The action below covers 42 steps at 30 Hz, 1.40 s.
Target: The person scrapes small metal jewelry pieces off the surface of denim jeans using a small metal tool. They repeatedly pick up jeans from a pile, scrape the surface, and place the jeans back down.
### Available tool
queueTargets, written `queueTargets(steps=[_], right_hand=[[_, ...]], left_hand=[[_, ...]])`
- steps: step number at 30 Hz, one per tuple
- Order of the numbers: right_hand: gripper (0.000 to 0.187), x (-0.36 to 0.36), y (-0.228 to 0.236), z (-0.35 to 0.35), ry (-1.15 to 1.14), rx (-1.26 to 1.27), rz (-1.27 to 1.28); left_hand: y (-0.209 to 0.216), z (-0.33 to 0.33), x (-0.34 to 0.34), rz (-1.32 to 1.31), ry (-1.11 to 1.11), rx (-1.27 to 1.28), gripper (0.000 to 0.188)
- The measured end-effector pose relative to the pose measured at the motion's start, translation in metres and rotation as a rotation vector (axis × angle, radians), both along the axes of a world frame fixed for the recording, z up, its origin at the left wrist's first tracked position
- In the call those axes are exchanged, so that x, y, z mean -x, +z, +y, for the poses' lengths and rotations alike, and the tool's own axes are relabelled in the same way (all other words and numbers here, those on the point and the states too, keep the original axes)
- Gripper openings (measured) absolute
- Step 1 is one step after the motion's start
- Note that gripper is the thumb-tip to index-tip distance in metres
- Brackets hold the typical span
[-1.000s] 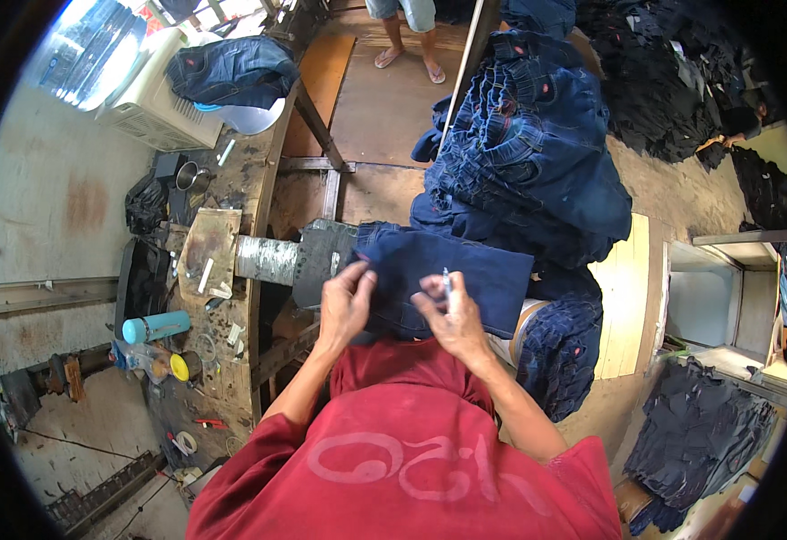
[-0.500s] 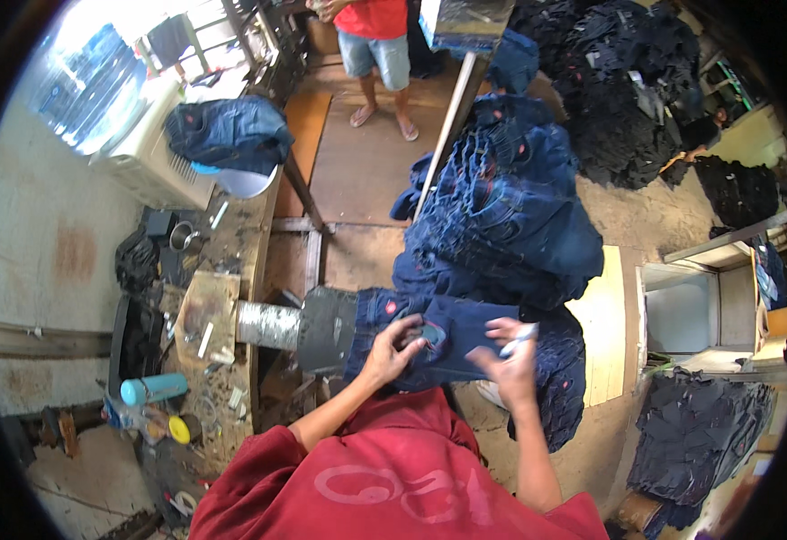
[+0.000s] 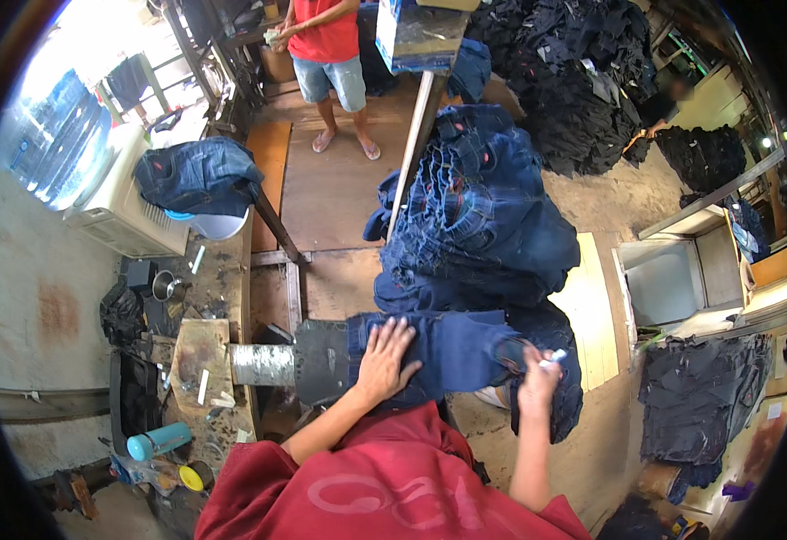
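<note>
A dark blue denim garment (image 3: 447,353) is drawn over the end of a dark, flat-topped board (image 3: 321,362). My left hand (image 3: 386,362) lies flat on the cloth near the board, fingers stretched out. At the garment's far right end, my right hand (image 3: 536,382) is closed on its edge, where a reddish, stitched part shows. A small white piece (image 3: 553,357) sticks out at the right fingers; whether it is held or wrapped on a finger is unclear. Beneath and behind that hand hangs more dark denim (image 3: 556,333).
Beyond my hands rises a big heap of jeans (image 3: 493,216). To the left is a wooden bench (image 3: 222,297) with white sticks, a metal cup (image 3: 167,285) and a light blue bottle (image 3: 159,440). A person in red (image 3: 326,45) stands ahead. Dark cloth (image 3: 700,396) is stacked at right.
My left hand has flattened onto the cloth. My right hand has gone from spread fingers to closed on the garment's right end, which now reaches further right. The view has shifted slightly.
</note>
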State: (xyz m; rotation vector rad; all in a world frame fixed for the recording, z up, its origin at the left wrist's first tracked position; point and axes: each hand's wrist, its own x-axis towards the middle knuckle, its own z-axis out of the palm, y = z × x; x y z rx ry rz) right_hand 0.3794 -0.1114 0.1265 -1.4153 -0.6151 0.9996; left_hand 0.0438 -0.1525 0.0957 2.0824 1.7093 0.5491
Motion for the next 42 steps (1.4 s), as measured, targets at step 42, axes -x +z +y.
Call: queueTargets(steps=[42], right_hand=[[0.03, -0.118, 0.142, -0.012, -0.125, -0.205, -0.014]], left_hand=[[0.039, 0.075, -0.188, -0.877, -0.504, -0.085, 0.088]])
